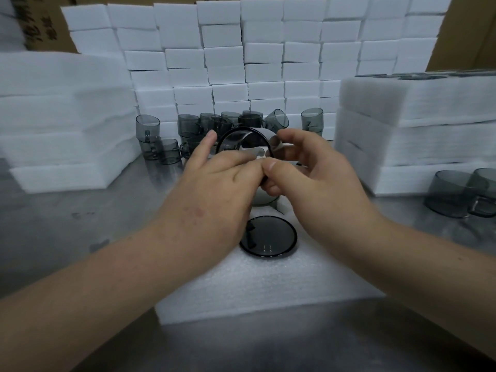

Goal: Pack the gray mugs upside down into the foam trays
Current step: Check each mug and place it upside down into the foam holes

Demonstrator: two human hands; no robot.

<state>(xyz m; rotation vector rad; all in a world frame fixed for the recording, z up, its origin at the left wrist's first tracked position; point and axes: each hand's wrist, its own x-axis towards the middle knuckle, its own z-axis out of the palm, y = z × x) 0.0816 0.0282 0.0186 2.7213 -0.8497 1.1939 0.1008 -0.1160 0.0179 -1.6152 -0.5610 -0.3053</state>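
Both forearms (94, 291) are bare as far as they show; the left hand (214, 189) has small blotches across its back; the right hand (319, 189) has a short, trimmed thumbnail (272, 165); wrists unadorned.

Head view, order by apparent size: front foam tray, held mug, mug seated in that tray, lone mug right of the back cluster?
Largest: front foam tray.
Next, unranked: held mug and seated mug; rim and base look alike, and both are partly hidden.
Smallest: lone mug, though it is also farthest away.
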